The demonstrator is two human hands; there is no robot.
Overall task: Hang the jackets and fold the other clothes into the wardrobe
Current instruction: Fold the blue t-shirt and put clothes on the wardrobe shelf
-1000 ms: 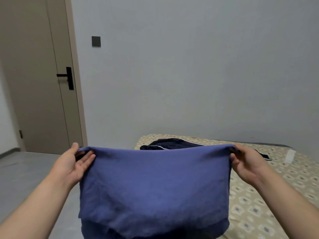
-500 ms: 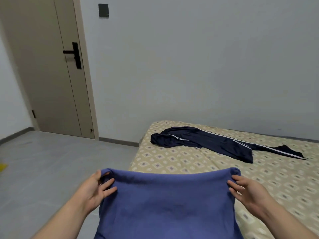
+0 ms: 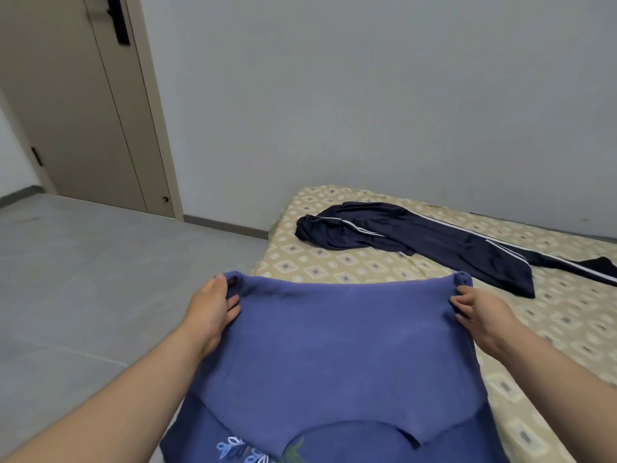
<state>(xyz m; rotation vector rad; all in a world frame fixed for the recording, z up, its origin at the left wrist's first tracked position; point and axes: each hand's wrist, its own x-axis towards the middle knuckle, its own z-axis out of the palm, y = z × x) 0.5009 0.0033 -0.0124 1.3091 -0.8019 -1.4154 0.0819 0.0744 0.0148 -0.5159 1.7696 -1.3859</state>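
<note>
Pinching the sweater [image 3: 334,345] by its two upper corners: fingers [image 3: 233,300] of the left hand [image 3: 210,312] curled onto the left corner, fingers [image 3: 462,300] of the right hand [image 3: 484,310] curled onto the right. Stretched flat between both hands, folded over on itself, held in front of the left edge of the bed [image 3: 334,265]. Pale embroidery [image 3: 240,452] near the lower hem. Farther back on the bed, well apart: dark striped garment [image 3: 417,238], lying spread out. Left of the bed, grey floor [image 3: 83,279]; beyond it, a door [image 3: 66,111].
</note>
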